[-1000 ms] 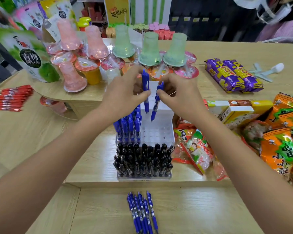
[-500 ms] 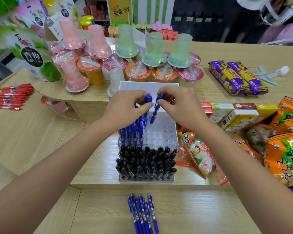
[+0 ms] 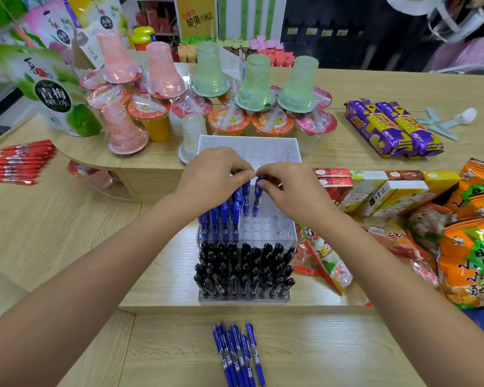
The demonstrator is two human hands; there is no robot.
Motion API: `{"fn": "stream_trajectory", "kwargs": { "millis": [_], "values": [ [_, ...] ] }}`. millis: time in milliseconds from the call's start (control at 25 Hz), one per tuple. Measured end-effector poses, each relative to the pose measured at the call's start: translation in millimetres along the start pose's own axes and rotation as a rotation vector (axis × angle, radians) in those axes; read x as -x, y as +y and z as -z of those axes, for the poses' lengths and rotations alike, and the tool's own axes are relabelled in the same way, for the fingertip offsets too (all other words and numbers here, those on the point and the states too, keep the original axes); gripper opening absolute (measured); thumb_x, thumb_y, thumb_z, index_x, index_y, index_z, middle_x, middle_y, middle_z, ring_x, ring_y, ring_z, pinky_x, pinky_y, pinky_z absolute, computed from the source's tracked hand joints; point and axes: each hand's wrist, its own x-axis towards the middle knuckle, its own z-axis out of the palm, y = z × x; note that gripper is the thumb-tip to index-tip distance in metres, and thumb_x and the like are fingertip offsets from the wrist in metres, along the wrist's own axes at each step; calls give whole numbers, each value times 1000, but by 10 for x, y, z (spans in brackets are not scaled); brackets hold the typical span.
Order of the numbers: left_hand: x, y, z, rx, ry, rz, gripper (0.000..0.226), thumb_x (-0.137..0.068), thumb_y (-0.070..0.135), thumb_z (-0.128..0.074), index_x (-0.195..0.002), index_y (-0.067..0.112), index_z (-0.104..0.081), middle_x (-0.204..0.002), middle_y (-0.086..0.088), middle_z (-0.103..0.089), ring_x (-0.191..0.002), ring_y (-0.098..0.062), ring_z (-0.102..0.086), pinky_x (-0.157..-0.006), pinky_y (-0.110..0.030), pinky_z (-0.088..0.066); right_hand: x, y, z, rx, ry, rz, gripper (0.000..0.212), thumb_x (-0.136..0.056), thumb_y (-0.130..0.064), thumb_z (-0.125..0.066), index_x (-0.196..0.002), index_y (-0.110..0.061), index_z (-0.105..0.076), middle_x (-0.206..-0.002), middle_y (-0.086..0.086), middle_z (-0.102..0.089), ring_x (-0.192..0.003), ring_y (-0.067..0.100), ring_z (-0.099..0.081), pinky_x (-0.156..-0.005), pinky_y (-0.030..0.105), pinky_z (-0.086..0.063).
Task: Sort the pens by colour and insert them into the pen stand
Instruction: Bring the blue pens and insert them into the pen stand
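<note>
Pen stand [image 3: 274, 152]: clear holed block on the raised step of the tabletop [image 3: 347, 344], mid-view; its far rows stood bare.
Black pens [image 3: 243, 269]: upright and packed, filling the stand's near rows.
Left hand [image 3: 210, 177]: above the stand, fingertips pinching the top of the left blue pen [image 3: 246, 199], which stood upright among the holes.
Right hand [image 3: 288, 188]: just beside the left, fingertips pinching the top of the right blue pen [image 3: 257, 202], tip down at the holes, slightly tilted.
Red pens [image 3: 20, 160]: piled flat at far left, well apart from the stand.
Loose blue pens [image 3: 238, 356]: a bunch lying flat on the lower tabletop, before the stand.
Standing blue pens [image 3: 221, 219]: upright in the left middle rows, behind the black ones.
</note>
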Motion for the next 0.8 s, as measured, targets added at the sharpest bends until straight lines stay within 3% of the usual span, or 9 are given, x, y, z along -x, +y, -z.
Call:
{"fn": "stream_trajectory", "kwargs": {
  "millis": [120, 240, 360, 480, 640, 720, 800],
  "values": [
    [-42, 94, 27, -79, 17, 39, 13, -83, 37, -67, -91, 28, -72, -82, 11, -68, -84, -9, -63, -75, -30, -50, 13, 0, -53, -25, 39, -65, 16, -90, -20, -61, -102, -12, -66, -86, 7, -70, -81, 25, -64, -73, 42, -52],
    [-108, 177, 27, -246, 2, 13, 12, -84, 37, -66, -91, 29, -71, -89, 10, -69, -90, -12, -61, -68, -26, -43, -11, 3, -73, -47, 46, -115, 16, -88, -21, -64, -101, -14, -66, -89, 5, -71, -84, 25, -64, -75, 43, -52],
    [-114, 178, 29, -280, -44, -15, 20, -86, 37, -63, -103, 27, -66, -97, 9, -68, -98, -13, -60, -74, -29, -45, 17, -34, -58, -59, 19, -151, 24, -87, -22, -65, -110, -13, -62, -94, 2, -68, -86, 21, -63, -79, 42, -52],
    [98, 168, 141, -85, 76, -90, 28, -87, 34, -63, -112, 22, -62, -104, 8, -65, -96, -8, -58, -82, -28, -46, 175, -97, 21, -98, 108, -172, 25, -88, -21, -64, -111, -13, -59, -91, -2, -64, -83, 16, -61, -76, 39, -52],
    [1001, 256, 164, 120, 472, -140, 9, -83, 22, -64, -90, 17, -62, -84, 11, -58, -77, -4, -51, -71, -21, -42, 767, -236, 155, -281, 266, -194, 7, -86, -11, -63, -90, -16, -66, -76, -9, -64, -69, 6, -58, -67, 22, -47],
    [1595, 196, -26, 191, 502, -28, 6, -80, 21, -64, -83, 19, -59, -78, 13, -57, -72, -4, -50, -68, -15, -39, 1213, -268, 130, -390, 288, -246, 7, -85, -13, -63, -84, -19, -65, -73, -10, -65, -67, 5, -60, -64, 19, -47],
    [2111, 44, -332, 359, 403, 215, 8, -79, 23, -65, -79, 23, -57, -76, 13, -60, -72, -5, -54, -66, -16, -42, 1649, -235, -39, -489, 251, -345, 6, -83, -17, -61, -80, -22, -65, -69, -10, -64, -64, 9, -60, -61, 19, -46]
  ]
}}
